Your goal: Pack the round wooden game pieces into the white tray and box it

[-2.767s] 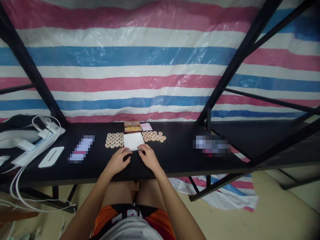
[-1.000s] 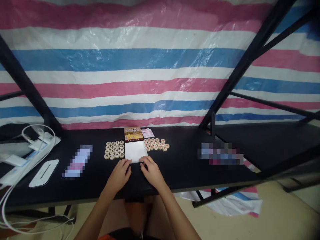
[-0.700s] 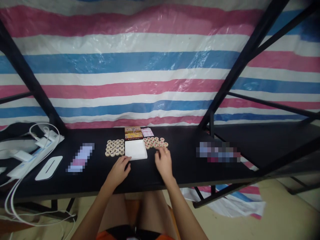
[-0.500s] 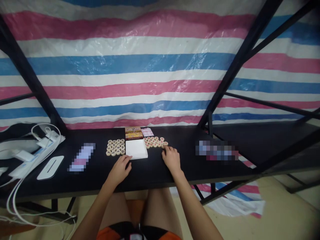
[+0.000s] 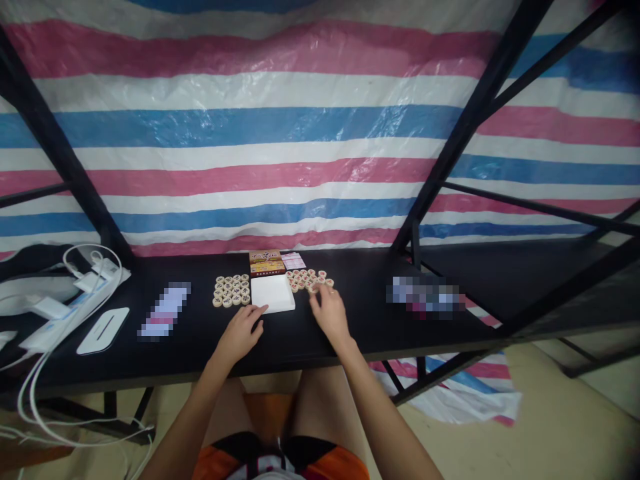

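My left hand rests at the front left corner of a shallow white box tray, fingertips against its edge and thumb apart; it is open. My right hand is over the near side of a loose group of round Chinese chess pieces with red characters, right of the tray. Its fingers are apart and bent down onto the pieces; the hand partly covers the nearest ones. Left of the tray, chess pieces with dark characters lie in neat rows.
A printed brown-and-yellow box and a pink-and-white paper lie behind the tray. On the black table are a white flat device and a power strip with cables at left. Blurred items lie either side; black metal bars frame the table.
My right hand has moved left along the red pieces, from their right end toward the middle of the near side. My left hand stays by the tray. The view has shifted slightly.
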Demonstrator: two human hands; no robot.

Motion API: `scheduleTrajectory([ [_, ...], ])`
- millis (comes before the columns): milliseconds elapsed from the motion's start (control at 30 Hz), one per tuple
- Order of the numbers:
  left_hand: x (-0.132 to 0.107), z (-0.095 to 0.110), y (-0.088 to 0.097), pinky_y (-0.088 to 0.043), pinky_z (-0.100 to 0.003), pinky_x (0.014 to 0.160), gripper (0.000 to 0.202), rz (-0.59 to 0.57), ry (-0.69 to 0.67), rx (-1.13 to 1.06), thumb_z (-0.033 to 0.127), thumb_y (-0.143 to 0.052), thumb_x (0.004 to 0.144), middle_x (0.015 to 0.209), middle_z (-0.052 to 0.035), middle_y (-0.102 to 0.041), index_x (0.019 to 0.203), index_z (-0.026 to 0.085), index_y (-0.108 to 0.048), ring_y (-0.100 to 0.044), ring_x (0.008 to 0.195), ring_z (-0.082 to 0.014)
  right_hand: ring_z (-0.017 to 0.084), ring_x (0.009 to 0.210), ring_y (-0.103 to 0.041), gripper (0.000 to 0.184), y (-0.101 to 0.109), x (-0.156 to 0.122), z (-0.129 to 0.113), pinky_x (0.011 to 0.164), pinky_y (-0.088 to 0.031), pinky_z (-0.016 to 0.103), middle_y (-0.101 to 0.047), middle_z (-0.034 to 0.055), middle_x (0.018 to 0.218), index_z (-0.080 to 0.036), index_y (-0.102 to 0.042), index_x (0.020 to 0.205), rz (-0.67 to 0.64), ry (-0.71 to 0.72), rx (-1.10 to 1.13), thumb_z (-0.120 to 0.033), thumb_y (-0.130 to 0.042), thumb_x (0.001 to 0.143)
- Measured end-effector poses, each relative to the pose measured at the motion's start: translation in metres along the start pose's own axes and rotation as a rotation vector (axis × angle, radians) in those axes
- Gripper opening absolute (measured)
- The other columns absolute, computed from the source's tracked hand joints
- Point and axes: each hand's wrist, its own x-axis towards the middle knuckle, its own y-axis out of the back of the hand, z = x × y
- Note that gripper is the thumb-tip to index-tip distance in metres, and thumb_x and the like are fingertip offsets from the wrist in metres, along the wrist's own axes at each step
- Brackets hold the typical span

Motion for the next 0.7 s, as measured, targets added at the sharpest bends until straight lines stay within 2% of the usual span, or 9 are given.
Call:
scheduleTrajectory([
  [100,0.000,-0.001,0.000,-0.046,-0.035,0.088,0.037,-0.017,-0.027,0.013,0.018,-0.045,0.088,0.107,-0.0061,-0.057,0.123,0.025,-0.056,-0.053,0.096,-0.0193,0.021,0.097,-0.052,0.025,-0.007,-0.001,-0.024,0.083,-0.040,0.032,-0.060,0.0097,0.103,-0.019,-0.058,0.108,-0.040,0.233,0.134,-0.023,-0.041,0.090],
  [167,0.000,-0.001,0.000,-0.046,-0.035,0.088,0.037,-0.018,-0.035,0.019,0.018,-0.045,0.088,0.107,-0.0063,-0.057,0.122,0.025,-0.057,-0.053,0.096,-0.0196,0.021,0.096,-0.052,0.024,-0.013,-0.002,-0.035,0.084,-0.040,0.032,-0.061,0.0082,0.101,-0.020,-0.061,0.106,-0.090,0.300,0.147,-0.022,-0.043,0.090],
  [367,0.001,0.001,0.002,-0.046,-0.036,0.087,0.037,-0.031,-0.035,0.036,0.018,-0.046,0.088,0.106,-0.0073,-0.057,0.122,0.024,-0.057,-0.053,0.095,-0.0200,0.020,0.094,-0.050,0.020,-0.026,-0.005,-0.038,0.080,-0.038,0.031,-0.061,0.0073,0.098,-0.020,-0.066,0.091,-0.107,0.307,0.071,-0.023,-0.046,0.089],
  [700,0.001,-0.001,0.000,-0.046,-0.035,0.088,0.038,-0.011,-0.041,0.024,0.018,-0.044,0.088,0.105,-0.0068,-0.057,0.123,0.025,-0.057,-0.052,0.095,-0.0192,0.020,0.094,-0.051,0.022,-0.019,-0.008,-0.042,0.080,-0.034,0.030,-0.066,0.0072,0.092,-0.018,-0.064,0.087,-0.104,0.270,0.012,-0.025,-0.044,0.091],
])
